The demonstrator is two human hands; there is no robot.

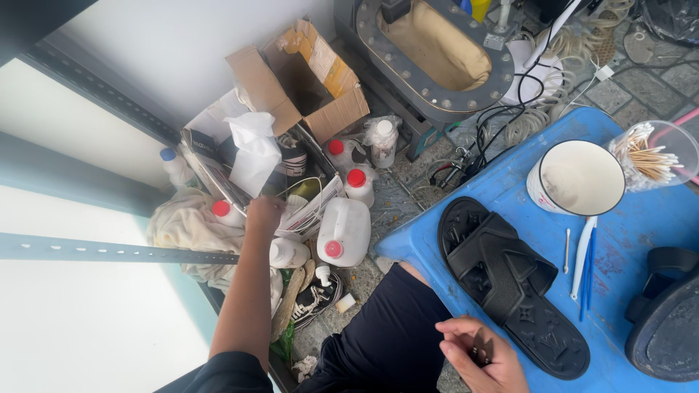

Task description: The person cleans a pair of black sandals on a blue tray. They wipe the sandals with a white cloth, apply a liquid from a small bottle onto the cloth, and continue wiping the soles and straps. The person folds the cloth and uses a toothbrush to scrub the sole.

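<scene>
Reaching L hand [263, 212] into clutter, sandal [510, 284] at stool edge [408, 240]

You see an open brown cardboard box [306, 80] on the floor, near the wall. Below it stand white plastic bottles with red caps [357, 186], and a bigger white canister [344, 231] beside them.

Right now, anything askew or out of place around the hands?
Yes. The left hand reaches into a jumbled floor pile: cardboard box tipped with flaps splayed, red-capped bottles lying on their sides. A black sandal lies on the blue stool beside the right hand.
</scene>
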